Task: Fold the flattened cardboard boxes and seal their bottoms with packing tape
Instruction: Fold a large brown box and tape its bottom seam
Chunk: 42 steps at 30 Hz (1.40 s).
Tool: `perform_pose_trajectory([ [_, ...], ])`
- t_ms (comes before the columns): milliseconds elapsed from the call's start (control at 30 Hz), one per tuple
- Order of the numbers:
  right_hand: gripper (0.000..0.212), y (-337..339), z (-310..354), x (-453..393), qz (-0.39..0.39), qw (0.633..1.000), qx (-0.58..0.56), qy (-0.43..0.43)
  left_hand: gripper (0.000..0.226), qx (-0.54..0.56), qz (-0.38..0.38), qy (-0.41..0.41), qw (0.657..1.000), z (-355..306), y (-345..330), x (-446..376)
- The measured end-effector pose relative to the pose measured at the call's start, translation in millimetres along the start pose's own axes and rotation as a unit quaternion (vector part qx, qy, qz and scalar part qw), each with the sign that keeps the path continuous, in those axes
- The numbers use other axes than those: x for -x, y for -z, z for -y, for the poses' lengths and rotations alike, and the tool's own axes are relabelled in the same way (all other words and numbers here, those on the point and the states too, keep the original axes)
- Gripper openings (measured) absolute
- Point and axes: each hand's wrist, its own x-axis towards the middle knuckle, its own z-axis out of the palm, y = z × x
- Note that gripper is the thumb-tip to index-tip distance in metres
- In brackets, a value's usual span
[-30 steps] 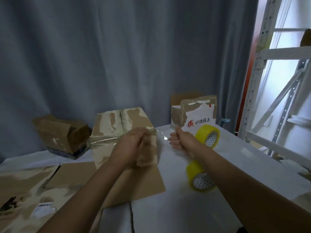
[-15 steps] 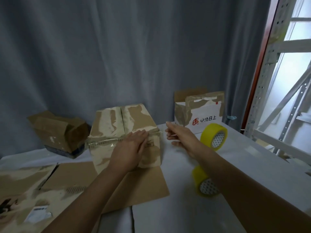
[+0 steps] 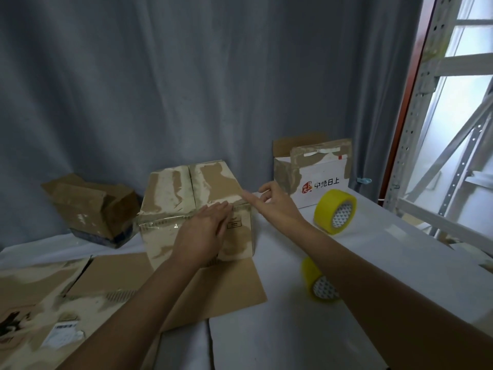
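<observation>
Folded cardboard box [image 3: 197, 209] standing bottom-up mid-table on flat cardboard [image 3: 213, 287], left hand [image 3: 204, 233] pressing flat with straight fingers on its taped near face, right hand [image 3: 274, 202] relaxed, forefinger touching the box's right top edge, two yellow tape rolls [image 3: 334, 210] right of box, white printed box [image 3: 314, 172] behind them, another brown box [image 3: 90, 206] left.
</observation>
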Motion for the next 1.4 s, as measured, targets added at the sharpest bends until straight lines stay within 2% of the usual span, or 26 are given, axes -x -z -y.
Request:
perform_pose_trajectory([
  [100,0.056,-6,-4,-2,-0.030,0.997,0.062,0.039,0.031,0.001,-0.008,-0.001,1.000,-1,1,0],
  [233,0.005,2,-16,-6,-0.087,0.995,0.031,0.043,0.033,0.011,0.006,0.012,1.000,1,-1,0],
  [333,0.011,8,-20,-3,-0.097,0.994,-0.019,0.049,0.036,0.002,0.005,0.013,1.000,2,-3,1],
  [500,0.026,1,-31,-9,-0.098,0.995,-0.020,0.022,0.046,-0.004,0.036,0.030,0.999,3,-1,7],
  [767,0.012,-25,-41,-27,-0.051,0.999,0.001,-0.002,0.047,0.000,0.016,0.023,1.000,4,-3,3],
  [967,0.015,-43,-46,-31,-0.063,0.997,-0.003,-0.034,0.047,-0.008,0.021,0.034,0.999,4,-4,4],
  [1000,0.018,-43,-47,-31,-0.057,0.997,-0.002,-0.043,0.045,-0.004,0.022,0.034,0.999,4,-3,4],
  [1100,0.049,-36,-55,-32,-0.040,0.994,0.054,-0.090,0.047,-0.003,0.035,0.036,0.999,2,1,3],
  [1133,0.045,-32,-57,-32,-0.058,0.992,0.070,-0.088,0.048,-0.004,0.037,0.034,0.999,2,1,3],
  [1167,0.031,-28,-56,-30,-0.093,0.992,0.060,-0.068,0.048,-0.005,0.039,0.033,0.999,1,2,3],
  [1233,0.007,-25,-48,-24,-0.152,0.988,-0.021,0.004,0.048,-0.004,0.038,0.036,0.999,-1,2,2],
  [1300,0.005,-29,-34,-19,-0.113,0.990,-0.065,0.055,0.048,0.002,0.026,0.038,0.999,-2,2,1],
  [1400,0.010,-39,-25,-18,-0.027,0.997,-0.044,0.049,0.048,0.008,0.024,0.044,0.999,-1,3,1],
])
